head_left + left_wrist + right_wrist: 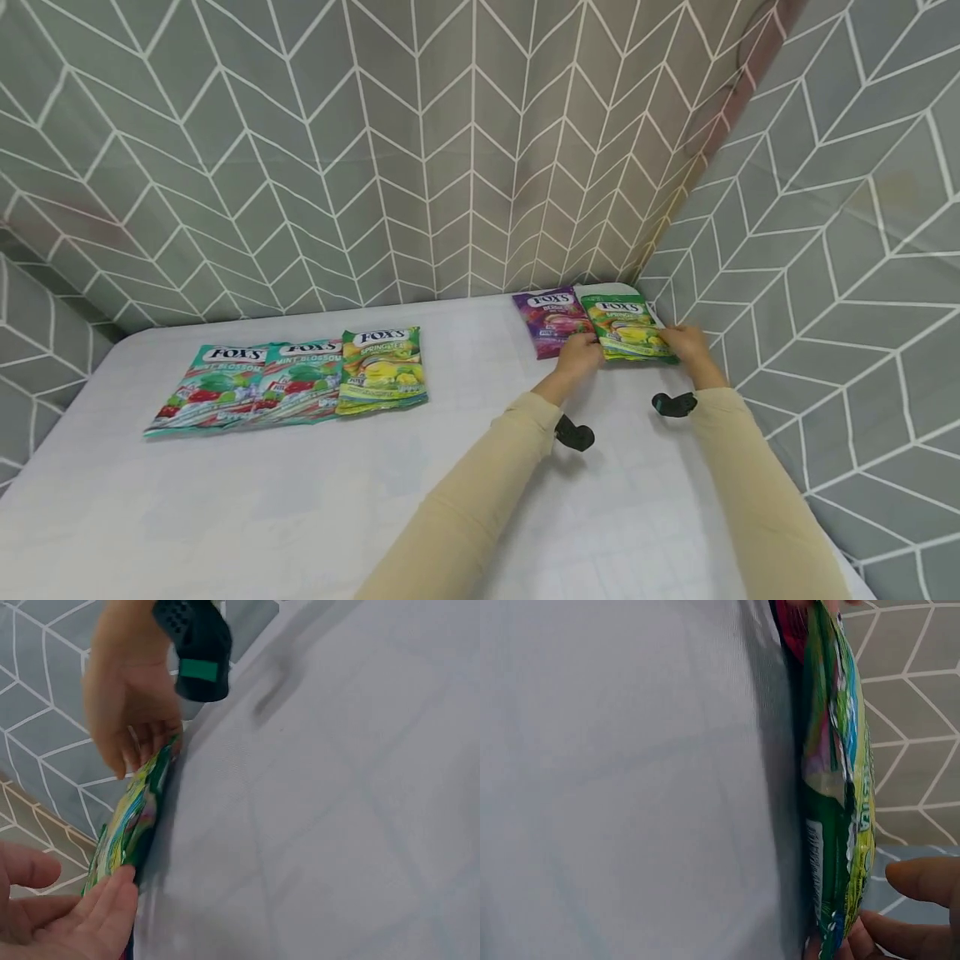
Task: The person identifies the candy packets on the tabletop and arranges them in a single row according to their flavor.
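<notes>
A green and yellow candy bag [621, 325] labelled FOX'S lies at the far right of the white table, with both hands at its near sides. My left hand [579, 362] touches its left edge; in the left wrist view the fingers [105, 911] are extended against the bag and the thumb stands apart. At the right edge is my right hand [688, 346]. Its fingertips [844, 949] touch the bag's corner in the right wrist view, the thumb clear of it. Just left of that bag, a purple candy bag [551, 321] is partly behind the left hand.
Farther left on the white table [300, 517] lie two teal mint candy bags [217, 385] [300, 383], overlapping, and another green and yellow bag [382, 371]. Grey patterned curtains [450, 150] hang behind and at both sides, close to the right arm.
</notes>
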A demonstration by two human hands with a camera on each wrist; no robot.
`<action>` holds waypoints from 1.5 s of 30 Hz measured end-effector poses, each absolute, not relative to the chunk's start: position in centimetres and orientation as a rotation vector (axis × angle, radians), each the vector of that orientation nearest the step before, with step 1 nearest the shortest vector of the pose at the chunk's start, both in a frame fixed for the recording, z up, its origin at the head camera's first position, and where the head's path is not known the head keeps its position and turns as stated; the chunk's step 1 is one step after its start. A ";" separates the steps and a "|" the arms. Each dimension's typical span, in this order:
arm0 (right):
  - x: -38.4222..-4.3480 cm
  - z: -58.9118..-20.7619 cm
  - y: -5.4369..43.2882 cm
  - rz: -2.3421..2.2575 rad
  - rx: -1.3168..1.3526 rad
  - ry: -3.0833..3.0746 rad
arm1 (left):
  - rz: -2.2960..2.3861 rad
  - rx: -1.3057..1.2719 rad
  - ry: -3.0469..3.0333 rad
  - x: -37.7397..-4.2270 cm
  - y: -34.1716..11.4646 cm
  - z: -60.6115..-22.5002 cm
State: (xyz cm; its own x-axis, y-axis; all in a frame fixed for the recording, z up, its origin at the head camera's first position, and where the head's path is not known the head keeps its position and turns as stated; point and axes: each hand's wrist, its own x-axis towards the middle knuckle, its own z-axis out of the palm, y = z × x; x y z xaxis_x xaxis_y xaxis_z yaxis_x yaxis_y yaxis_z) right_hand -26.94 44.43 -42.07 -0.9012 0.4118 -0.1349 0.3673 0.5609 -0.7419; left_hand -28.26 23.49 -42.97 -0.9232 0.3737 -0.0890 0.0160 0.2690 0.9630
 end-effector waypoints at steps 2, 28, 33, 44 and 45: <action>-26.5 -42.1 44.8 1.363 -0.702 -2.705 | 1.724 0.302 2.207 -28.2 23.3 -42.9; -20.9 -42.4 43.6 2.153 -0.452 -2.611 | 1.633 0.207 2.051 -26.7 19.9 -45.5; -20.5 -42.4 43.3 2.233 -0.429 -2.549 | 1.534 0.304 2.167 -26.6 18.9 -45.4; -19.9 -41.0 41.0 2.280 -0.306 -2.537 | 1.362 0.423 2.238 -26.5 16.1 -44.5; -19.8 -40.8 40.7 2.276 -0.290 -2.548 | 1.370 0.433 2.229 -26.4 15.7 -44.4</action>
